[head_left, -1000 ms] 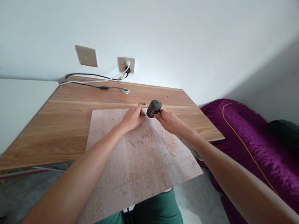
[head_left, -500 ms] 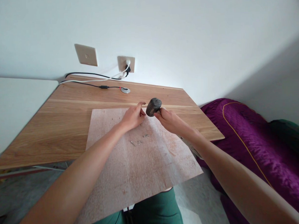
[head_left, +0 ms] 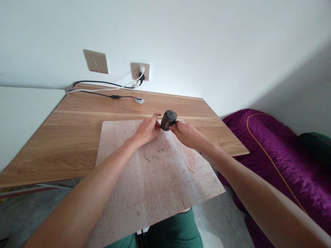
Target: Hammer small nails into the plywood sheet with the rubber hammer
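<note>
My right hand (head_left: 185,132) is wrapped round the handle of a hammer (head_left: 169,120), close under its dark, blocky head. The head is right beside the fingertips of my left hand (head_left: 149,128), over the far part of a thin wooden board (head_left: 154,189). Thumb and forefinger of the left hand pinch what looks like a small nail, mostly hidden by the fingers and the hammer head. Several loose nails (head_left: 147,159) lie on the board nearer to me. Two small dark dots show in the board left of my left hand.
Under the board's far part is a wooden desk (head_left: 74,141). Cables (head_left: 99,91) run along its back to a wall socket (head_left: 145,72). A white panel (head_left: 24,121) stands at left, a purple cover (head_left: 264,146) at right. The board's near part rests over my lap.
The hammer head has moved slightly left and down, closer to my left fingertips. My left hand and the loose nails have stayed in place.
</note>
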Available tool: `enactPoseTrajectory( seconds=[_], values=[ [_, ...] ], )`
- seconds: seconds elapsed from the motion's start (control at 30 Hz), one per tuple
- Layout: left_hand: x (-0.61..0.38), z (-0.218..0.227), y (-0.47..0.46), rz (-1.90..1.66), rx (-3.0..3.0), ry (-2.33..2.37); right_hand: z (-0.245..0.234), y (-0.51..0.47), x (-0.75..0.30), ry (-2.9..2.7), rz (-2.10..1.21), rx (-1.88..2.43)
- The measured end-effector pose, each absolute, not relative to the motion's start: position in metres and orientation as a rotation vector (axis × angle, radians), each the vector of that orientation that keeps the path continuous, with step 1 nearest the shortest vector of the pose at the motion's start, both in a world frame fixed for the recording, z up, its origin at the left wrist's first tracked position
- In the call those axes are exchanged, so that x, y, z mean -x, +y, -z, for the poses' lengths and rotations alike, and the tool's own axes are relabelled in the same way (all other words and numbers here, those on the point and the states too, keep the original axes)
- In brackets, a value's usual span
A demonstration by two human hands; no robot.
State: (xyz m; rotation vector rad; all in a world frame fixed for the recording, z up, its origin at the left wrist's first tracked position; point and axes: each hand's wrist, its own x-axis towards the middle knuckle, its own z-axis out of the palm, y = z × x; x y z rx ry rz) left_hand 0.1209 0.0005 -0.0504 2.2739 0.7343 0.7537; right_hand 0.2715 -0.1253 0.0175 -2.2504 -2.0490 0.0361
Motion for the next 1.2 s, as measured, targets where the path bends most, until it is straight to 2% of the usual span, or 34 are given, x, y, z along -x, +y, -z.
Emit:
enactPoseTrajectory(
  seconds=[1.2],
  values=[
    [-0.121, 0.053, 0.003, -0.753, -2.226, 0.693, -0.015, -0.128, -0.274, -1.92, -0.065, 2.237]
  ],
)
